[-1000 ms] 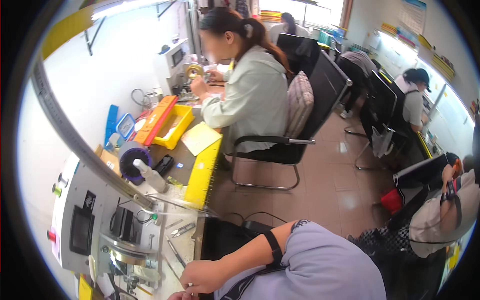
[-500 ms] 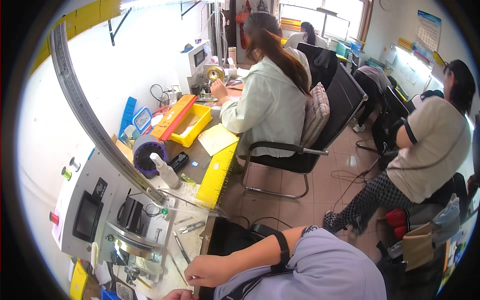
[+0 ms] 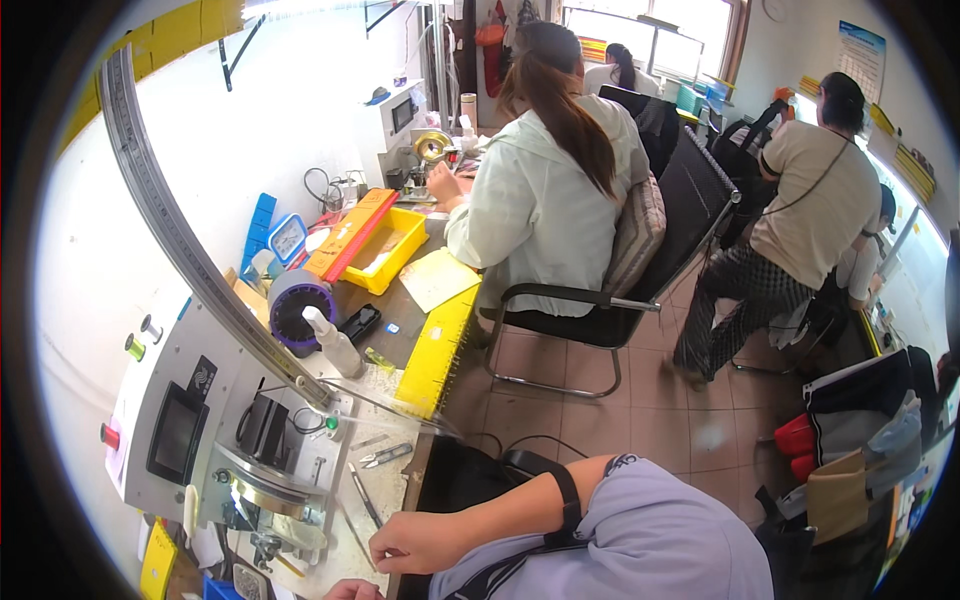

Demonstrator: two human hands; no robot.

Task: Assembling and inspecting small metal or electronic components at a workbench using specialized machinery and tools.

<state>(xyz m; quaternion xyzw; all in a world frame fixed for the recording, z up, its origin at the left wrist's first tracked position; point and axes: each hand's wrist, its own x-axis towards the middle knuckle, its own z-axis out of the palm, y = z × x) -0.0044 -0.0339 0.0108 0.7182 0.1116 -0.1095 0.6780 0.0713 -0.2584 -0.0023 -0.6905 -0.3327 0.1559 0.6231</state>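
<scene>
My right hand (image 3: pixel 420 543) rests at the front edge of the bench, its fingers curled inward; whatever they may hold is hidden. Only part of my left hand (image 3: pixel 355 591) shows at the bottom edge, close to the right one, with its fingers cut off from view. Beyond the right hand, a slim dark pen-like tool (image 3: pixel 365 495) lies on the pale worktop (image 3: pixel 395 487). A pair of small metal snips (image 3: pixel 386 455) lies farther along. To the left stands a bench machine (image 3: pixel 165 380) with a dark screen and a round metal wheel (image 3: pixel 268 488).
A white dropper bottle (image 3: pixel 335 347), a purple-rimmed cylinder (image 3: pixel 301 312) and a yellow tray (image 3: pixel 388 252) stand farther along the bench. A seated co-worker (image 3: pixel 550 220) works there on a black chair (image 3: pixel 655 280). Another person (image 3: pixel 800 210) is standing in the aisle. Bags (image 3: pixel 840 490) sit at right.
The person in the beige top has moved away up the aisle, toward the far desks. The seated co-worker has shifted slightly. My hands have hardly moved.
</scene>
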